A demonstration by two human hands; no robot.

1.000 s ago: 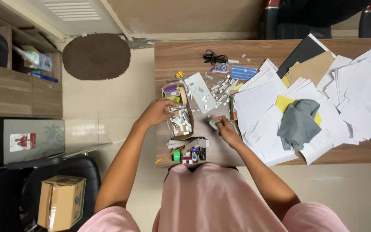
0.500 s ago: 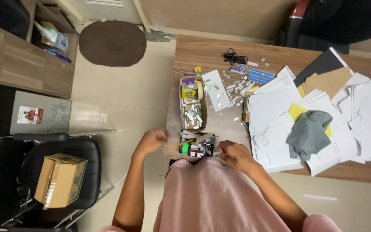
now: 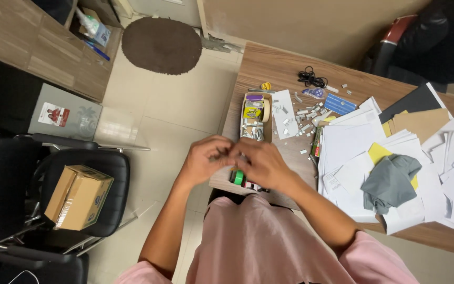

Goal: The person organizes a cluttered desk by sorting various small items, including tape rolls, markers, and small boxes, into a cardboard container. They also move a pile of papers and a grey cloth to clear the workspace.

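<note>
Both our hands have met above the tray (image 3: 255,118) — left hand (image 3: 204,160) and right hand (image 3: 261,164) fingers pinching something small, hidden; light, easily dropped — we'd judge.

both hands (image 3: 235,160) together, fingers curled

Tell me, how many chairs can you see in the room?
3. One black office chair at left holds a brown cardboard box; a second black chair stands at the left edge; a red-and-black chair stands behind the wooden desk. More may be hidden.
</note>
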